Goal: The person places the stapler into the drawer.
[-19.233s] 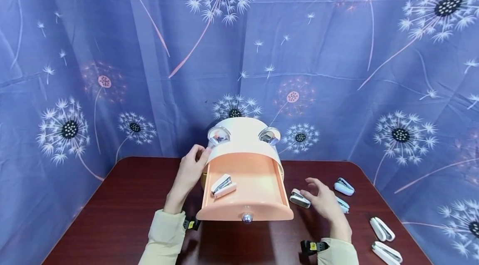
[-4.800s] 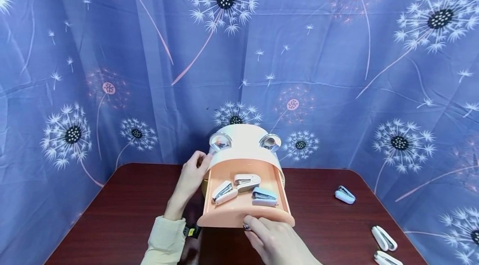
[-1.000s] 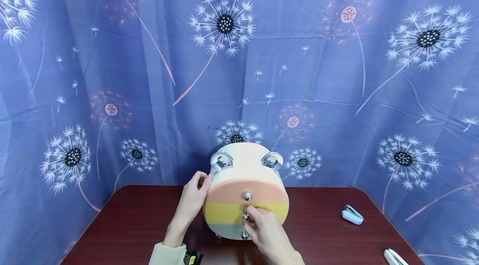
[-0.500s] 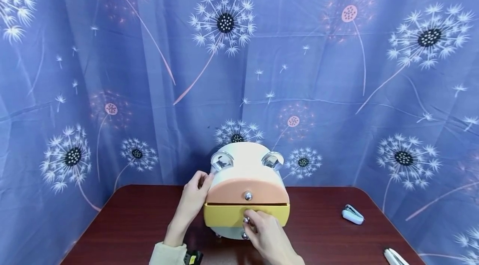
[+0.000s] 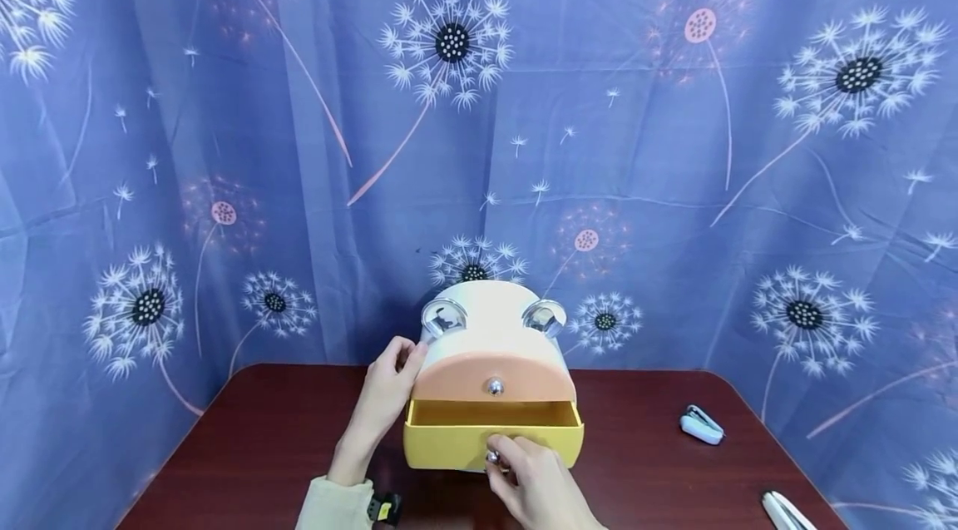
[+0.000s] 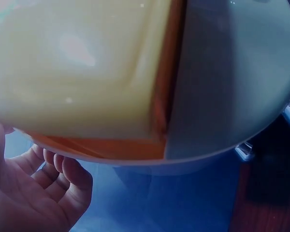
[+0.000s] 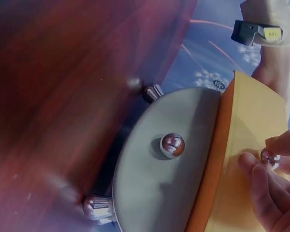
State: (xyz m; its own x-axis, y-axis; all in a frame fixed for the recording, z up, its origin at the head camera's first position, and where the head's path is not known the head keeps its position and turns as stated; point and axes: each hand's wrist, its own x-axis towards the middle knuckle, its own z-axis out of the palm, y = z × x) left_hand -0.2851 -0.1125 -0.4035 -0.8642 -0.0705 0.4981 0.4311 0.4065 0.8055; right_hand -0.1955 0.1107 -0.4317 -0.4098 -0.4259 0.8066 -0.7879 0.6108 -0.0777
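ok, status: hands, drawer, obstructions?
Right hand pinching knob, left hand at side of cabinet. Yellow drawer partly open. Blue stapler, white stapler off right, out of its path.

Dark red-brown table [image 5: 262, 447]. Standing on it: rounded drawer cabinet [image 5: 475, 376]. Lying to its right: pale-blue stapler [image 5: 702, 428]; white stapler [image 5: 786, 512], partly visible.

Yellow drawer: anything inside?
A strip of interior shows, with no item visible in it. Whatever is low behind the yellow front is hidden, as is the rear, covered by the peach drawer.
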